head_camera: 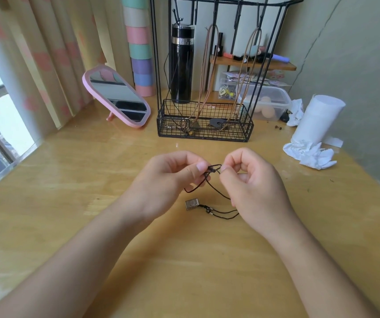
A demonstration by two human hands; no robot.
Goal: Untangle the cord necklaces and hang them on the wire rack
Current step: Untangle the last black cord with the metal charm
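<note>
No word, brand or number can be read here. The silver band on the black flask (182,72) may carry engraving, and the printed packets (241,76) behind the wire rack (205,135) are too blurred to read.

dark cord (218,191) runs out of sight under right hand (253,184). wire rack (204,134) top cut by upper edge. pendants (216,123) in its basket unclear behind mesh.

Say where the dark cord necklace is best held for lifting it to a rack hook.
Probably the small loop at the far end of the dark cord necklace, pinched from either side as the left hand and right hand do: it is raised, and the flat-lying square pendant would hang below.
</note>
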